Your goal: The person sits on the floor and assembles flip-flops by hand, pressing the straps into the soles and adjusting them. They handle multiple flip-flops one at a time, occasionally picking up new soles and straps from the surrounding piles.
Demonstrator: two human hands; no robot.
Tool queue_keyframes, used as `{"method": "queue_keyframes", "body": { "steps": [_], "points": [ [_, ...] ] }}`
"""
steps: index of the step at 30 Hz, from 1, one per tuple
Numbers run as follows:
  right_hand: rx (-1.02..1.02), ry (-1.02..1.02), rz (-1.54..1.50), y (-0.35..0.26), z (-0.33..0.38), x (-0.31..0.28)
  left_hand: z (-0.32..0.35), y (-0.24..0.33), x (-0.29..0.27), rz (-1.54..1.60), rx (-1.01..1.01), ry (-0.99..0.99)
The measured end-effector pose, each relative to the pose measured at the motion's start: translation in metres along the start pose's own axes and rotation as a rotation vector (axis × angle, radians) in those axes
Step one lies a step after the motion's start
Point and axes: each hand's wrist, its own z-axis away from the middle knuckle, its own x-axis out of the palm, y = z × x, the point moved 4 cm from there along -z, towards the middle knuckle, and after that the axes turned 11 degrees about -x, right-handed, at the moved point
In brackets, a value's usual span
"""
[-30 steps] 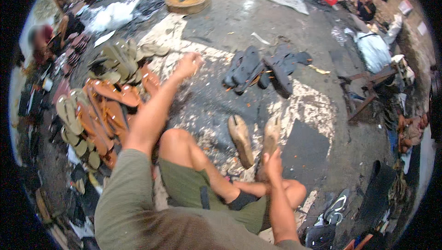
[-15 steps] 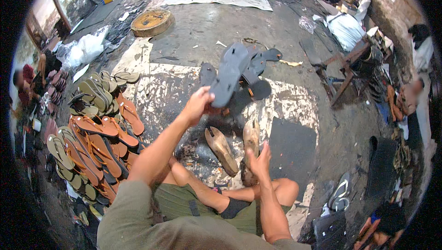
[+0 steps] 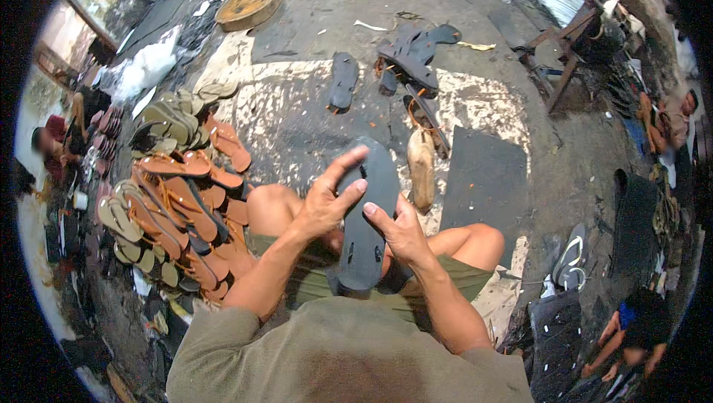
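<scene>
A dark grey sandal sole (image 3: 371, 254) lies lengthwise over my lap, held between both hands. Black bits show in its slots, one at the far end and a pair at the near end. My left hand (image 3: 327, 199) grips its left edge, thumb on the upper face and a finger stretched along it. From the right edge my right hand (image 3: 405, 228) holds it, thumb pressed on the face and the other fingers partly hidden. Just beyond, on the floor, lies one wooden shoe last (image 3: 421, 169). The other last cannot be seen.
Finished tan sandals (image 3: 189, 206) and olive ones (image 3: 167, 122) are heaped on my left. Ahead lie a single dark sole (image 3: 343, 82) and a pile of dark soles (image 3: 408, 57). A round wooden block (image 3: 249, 8) stands farther off. A dark sheet (image 3: 483, 176) lies right; other people sit at both sides.
The sole has come from out in front, over the pile, back to my lap. My right hand has left the wooden last and now holds the sole too. One last is no longer visible.
</scene>
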Motion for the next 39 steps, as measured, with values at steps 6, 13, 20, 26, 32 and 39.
{"method": "queue_keyframes", "body": {
  "steps": [6,13,20,26,32,39],
  "points": [
    [-0.040,-0.038,0.102,-0.015,0.006,-0.021,0.052,-0.003,0.013,-0.159,-0.020,-0.066],
    [-0.020,-0.122,0.031,-0.011,0.023,-0.013,0.076,-0.022,0.014,0.006,-0.077,-0.024],
    [-0.139,-0.008,0.313,-0.001,0.027,-0.006,0.065,-0.004,0.020,0.315,-0.339,0.038],
    [-0.199,0.208,0.246,0.014,-0.016,-0.028,0.080,-0.003,0.050,-1.052,-0.081,0.007],
    [-0.305,0.485,1.163,0.084,-0.052,-0.159,0.072,-0.043,-0.003,-0.053,-0.391,-0.032],
    [-0.007,0.309,0.432,0.081,-0.016,-0.124,0.055,-0.054,-0.036,0.246,-0.386,0.279]
  ]
}}
